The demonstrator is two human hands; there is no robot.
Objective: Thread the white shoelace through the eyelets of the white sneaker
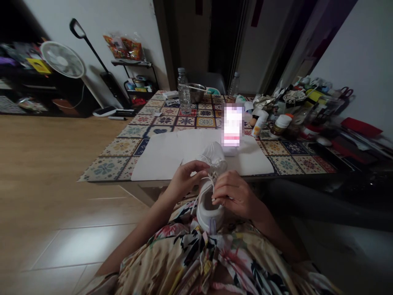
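Across the left side, a wood-look floor [52, 164]; ahead, one table [116, 149] with a tile-patterned cover, and on it one large white paper sheet [166, 157]. Over the lap, a floral garment [184, 262], cut off by the lower edge. Held above that lap, just off the near table edge, one white sneaker [210, 211], toe pointing away, heel toward the body, middle hidden behind both hands. Left hand [187, 180]: fingers curled over the top of the sneaker, clenched around it. Right hand [233, 194]: fingers bent and bunched at the white lace [210, 178], exact grasp hidden behind the knuckles, so impossible to tell. Behind the sheet's far half, one upright item [233, 125], pixelated beyond reading, with a white shape at its base. Farther off, two clear plastic bottles [184, 92], one steel bowl [197, 92], and a heap of jars and packets [291, 114], too blurred and overlapping to count. Beyond the table, one pedestal fan [63, 59], one black lamp [82, 35], and snack bags [123, 47] on a wall shelf
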